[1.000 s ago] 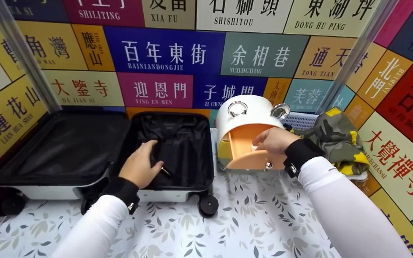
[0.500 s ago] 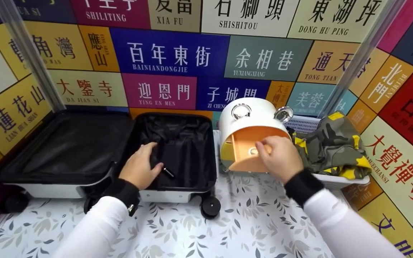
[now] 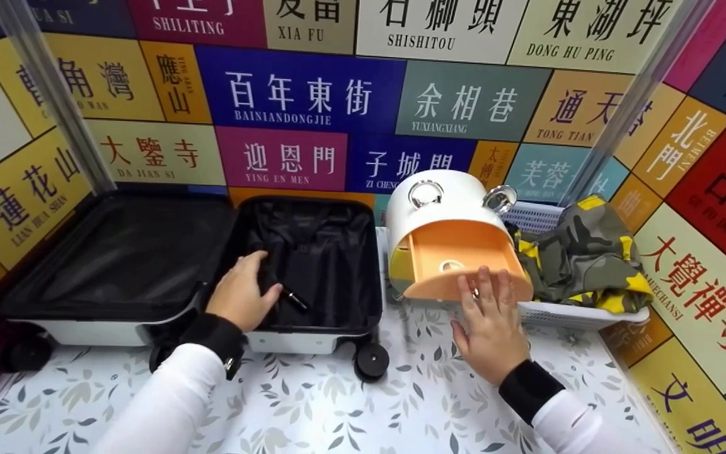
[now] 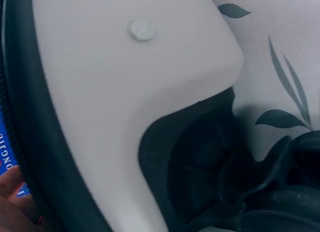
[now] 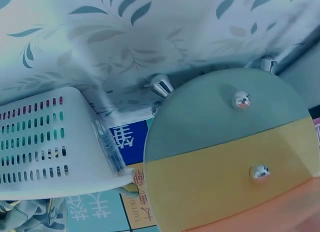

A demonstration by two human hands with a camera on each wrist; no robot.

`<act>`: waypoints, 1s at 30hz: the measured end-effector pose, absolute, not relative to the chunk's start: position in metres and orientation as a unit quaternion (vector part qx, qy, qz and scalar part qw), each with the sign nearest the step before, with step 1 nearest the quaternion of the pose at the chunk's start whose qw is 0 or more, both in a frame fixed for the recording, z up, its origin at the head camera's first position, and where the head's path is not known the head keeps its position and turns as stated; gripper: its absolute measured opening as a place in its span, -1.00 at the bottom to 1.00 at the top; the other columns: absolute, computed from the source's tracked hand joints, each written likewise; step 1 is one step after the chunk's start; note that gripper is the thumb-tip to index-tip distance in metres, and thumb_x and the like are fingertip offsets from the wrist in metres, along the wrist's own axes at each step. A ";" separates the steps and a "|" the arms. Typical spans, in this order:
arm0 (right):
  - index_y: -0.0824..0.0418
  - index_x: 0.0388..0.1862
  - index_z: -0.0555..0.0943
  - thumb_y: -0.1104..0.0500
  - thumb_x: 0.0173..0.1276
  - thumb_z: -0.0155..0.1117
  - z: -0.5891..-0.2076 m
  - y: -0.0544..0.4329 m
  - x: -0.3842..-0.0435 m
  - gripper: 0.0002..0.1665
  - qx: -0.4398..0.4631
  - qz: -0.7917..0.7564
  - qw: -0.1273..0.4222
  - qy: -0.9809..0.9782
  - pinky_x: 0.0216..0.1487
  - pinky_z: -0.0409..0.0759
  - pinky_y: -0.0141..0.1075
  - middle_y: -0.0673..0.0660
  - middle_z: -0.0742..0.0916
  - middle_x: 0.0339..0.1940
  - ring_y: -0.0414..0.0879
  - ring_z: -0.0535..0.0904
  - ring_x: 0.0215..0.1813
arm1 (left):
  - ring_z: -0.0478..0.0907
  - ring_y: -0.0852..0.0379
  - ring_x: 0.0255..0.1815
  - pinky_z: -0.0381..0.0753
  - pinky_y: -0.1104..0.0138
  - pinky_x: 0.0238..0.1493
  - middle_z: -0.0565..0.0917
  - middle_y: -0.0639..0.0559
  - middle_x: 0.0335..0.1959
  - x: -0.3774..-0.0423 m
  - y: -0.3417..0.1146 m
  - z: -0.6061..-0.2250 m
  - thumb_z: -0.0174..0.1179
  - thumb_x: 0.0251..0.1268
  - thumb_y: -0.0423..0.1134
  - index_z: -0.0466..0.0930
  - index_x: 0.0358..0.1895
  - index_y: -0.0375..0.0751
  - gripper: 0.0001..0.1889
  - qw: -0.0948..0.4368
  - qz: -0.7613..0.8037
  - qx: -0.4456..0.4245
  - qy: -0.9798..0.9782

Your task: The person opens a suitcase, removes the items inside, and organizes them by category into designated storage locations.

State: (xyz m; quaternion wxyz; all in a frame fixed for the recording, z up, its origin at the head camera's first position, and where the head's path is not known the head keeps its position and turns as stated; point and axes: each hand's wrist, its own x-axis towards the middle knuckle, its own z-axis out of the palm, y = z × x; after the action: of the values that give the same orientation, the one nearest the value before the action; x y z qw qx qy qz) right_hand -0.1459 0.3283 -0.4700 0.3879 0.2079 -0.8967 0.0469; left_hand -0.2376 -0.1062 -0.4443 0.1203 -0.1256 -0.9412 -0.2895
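Observation:
In the head view, my right hand (image 3: 494, 328) has its straight fingers against the front of the pulled-out orange drawer (image 3: 470, 243), over its round metal knob. A small white ring-shaped item (image 3: 450, 265) lies inside. The drawer belongs to a rounded white cabinet (image 3: 443, 189) with two chrome rings on top. The right wrist view shows its yellow and green lower drawer fronts (image 5: 225, 177). My left hand (image 3: 243, 293), holding nothing, is over the near left edge of the black-lined suitcase half (image 3: 322, 277); whether it touches the rim is unclear. Close to its thumb lies a slim dark tube (image 3: 295, 299).
The suitcase's other half (image 3: 123, 252) lies flat at the left, with black wheels (image 3: 371, 362) projecting towards me. Right of the cabinet stands a white slotted basket (image 3: 564, 314) holding camouflage cloth (image 3: 596, 258). A printed wall rises directly behind everything.
My right hand has come out of the drawer, leaving the white ring-shaped item inside, and moved towards me to the drawer front, fingers straightening. My left hand has barely moved.

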 end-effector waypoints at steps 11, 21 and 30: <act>0.12 0.65 0.18 0.20 0.27 0.20 -0.472 0.323 -0.163 -0.06 0.218 0.049 0.420 -0.880 0.60 -0.21 0.09 0.08 -0.10 0.71 0.18 -0.30 0.68 | 0.20 -0.37 0.52 0.17 -0.15 0.49 0.38 -0.35 0.46 -0.241 -0.110 -0.444 0.31 0.36 -0.05 0.30 0.48 -0.28 -0.28 0.119 -0.285 -0.115 -0.944; 0.39 0.34 0.54 0.44 0.10 0.15 -0.466 0.331 -0.192 -0.29 0.246 0.084 0.465 -0.847 0.60 0.03 0.02 0.32 0.36 0.55 0.31 0.09 0.61 | 0.22 -0.37 0.50 0.18 -0.12 0.49 0.39 -0.34 0.44 -0.240 -0.106 -0.449 0.32 0.35 -0.06 0.31 0.47 -0.28 -0.28 0.116 -0.286 -0.114 -0.944; 0.44 0.19 0.64 0.49 0.25 0.13 -0.461 0.334 -0.210 -0.50 0.237 0.120 0.485 -0.834 0.36 0.46 0.08 0.35 0.67 0.24 0.31 0.56 0.28 | 0.20 -0.36 0.52 0.16 -0.11 0.50 0.38 -0.32 0.46 -0.239 -0.104 -0.451 0.33 0.35 -0.08 0.30 0.49 -0.28 -0.28 0.107 -0.290 -0.116 -0.944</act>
State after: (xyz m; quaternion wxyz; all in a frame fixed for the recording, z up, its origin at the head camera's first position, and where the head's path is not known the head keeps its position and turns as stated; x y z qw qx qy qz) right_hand -0.2104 0.3340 -0.4605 0.4845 0.2370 -0.8335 0.1197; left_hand -0.2389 -0.1045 -0.4512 0.1067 -0.1160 -0.9440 -0.2898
